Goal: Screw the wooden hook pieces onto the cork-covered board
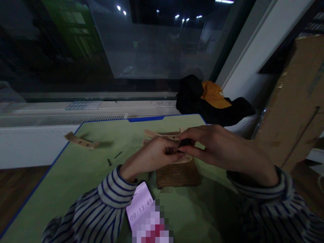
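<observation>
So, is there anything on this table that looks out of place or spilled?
Yes, slightly: the curved wooden piece at left appears to poke past the blue-trimmed edge of the table, so it looks poorly placed. Near it, a small screw and a thin dark piece lie loose. I see no spill.

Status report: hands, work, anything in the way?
Right hand pinches black piece. Left hand beside it, grip unclear. Pale wood, brown board under hands. Phone near left sleeve.

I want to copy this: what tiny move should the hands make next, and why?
Maybe gently lower the small black object toward the pale wooden piece just below: the right hand pinches it, and the left hand is close beside it.
</observation>
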Demonstrator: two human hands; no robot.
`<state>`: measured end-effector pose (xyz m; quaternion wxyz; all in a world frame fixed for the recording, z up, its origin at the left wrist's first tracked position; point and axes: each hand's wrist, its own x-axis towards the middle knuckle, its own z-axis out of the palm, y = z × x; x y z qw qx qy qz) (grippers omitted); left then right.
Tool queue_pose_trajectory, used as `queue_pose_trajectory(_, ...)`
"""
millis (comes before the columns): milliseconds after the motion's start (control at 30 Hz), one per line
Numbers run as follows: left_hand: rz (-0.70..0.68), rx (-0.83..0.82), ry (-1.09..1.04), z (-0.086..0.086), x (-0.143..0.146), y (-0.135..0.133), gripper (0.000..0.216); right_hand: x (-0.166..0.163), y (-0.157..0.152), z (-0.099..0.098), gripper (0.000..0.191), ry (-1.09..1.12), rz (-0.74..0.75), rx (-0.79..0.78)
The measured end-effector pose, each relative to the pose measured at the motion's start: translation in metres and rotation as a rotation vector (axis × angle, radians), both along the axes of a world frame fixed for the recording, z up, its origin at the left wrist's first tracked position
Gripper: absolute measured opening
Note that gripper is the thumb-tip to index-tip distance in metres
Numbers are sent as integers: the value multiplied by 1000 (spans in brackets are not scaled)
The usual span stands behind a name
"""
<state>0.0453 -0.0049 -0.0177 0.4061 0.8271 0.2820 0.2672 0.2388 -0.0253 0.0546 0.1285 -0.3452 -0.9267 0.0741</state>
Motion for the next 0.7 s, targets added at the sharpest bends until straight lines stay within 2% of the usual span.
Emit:
queue_pose_trajectory(200, 91, -9, 3, -4, 1, -1, 20, -1, 0, 0, 21, -5, 2, -7)
queue_pose_trajectory(300, 103, 7, 19, -3, 0, -1, 22, 0, -1, 0, 27, 16, 26, 6)
queue_pose_trajectory(433, 75, 11, 42, -1, -1, -1, 19, 1, -3, 2, 25, 32, 83, 2)
queue_pose_trajectory(700, -44, 36, 8, 3, 0, -1, 13, -2, -3, 4, 14, 0, 36, -11)
